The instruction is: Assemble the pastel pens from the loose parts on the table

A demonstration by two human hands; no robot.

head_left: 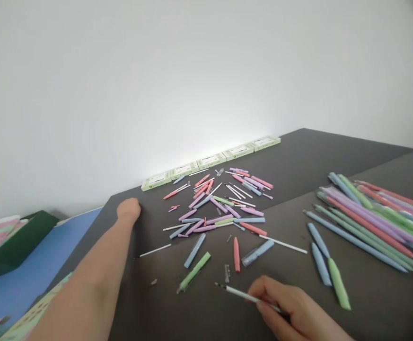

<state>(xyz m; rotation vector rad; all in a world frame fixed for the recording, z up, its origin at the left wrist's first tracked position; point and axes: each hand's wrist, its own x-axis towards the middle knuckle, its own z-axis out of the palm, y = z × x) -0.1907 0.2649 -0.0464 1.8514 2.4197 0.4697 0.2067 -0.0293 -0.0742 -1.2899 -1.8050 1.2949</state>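
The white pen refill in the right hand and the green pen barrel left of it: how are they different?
The pen refill is white and thin; the green pen barrel is thicker, with clear plastic at one end. The right hand holds the refill, while the barrel lies on the table. Both are long and straight.

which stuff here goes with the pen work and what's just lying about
Probably pen work:
white refill in the right hand
loose white refills
coloured barrels
clear plastic pieces
long coloured pens

Seemingly lying about:
pale green boxes along the wall
dark green box at left
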